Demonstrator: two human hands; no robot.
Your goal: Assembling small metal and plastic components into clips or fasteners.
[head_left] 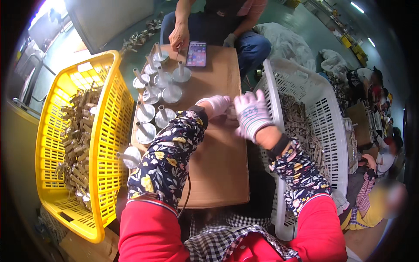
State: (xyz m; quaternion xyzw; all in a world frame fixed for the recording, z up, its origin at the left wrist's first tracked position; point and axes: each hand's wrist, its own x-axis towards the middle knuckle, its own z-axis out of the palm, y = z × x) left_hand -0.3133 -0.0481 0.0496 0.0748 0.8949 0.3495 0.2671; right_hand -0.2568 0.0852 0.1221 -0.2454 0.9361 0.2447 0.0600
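Note:
My left hand [216, 105], in a pale striped work glove, is over the cardboard-covered work surface [218, 170], its fingers drawn together. What they hold, if anything, I cannot make out; a small pale piece [230, 112] shows beside the fingertips. Just to its right, my right hand [252, 112], gloved alike, has its fingers spread, with nothing visible in it, near the white basket's rim. Left of my hands stand several round metal discs with upright stems, such as this one [164, 115]. Another disc [131, 157] lies tipped at the surface's left edge.
At left stands a yellow crate [114, 131] of small metal parts [80, 135]. A white basket [334, 144] at right holds similar pieces [301, 126]. A phone [196, 54] lies at the far end, where a co-worker's hand [179, 36] grips something thin. More people sit at far right.

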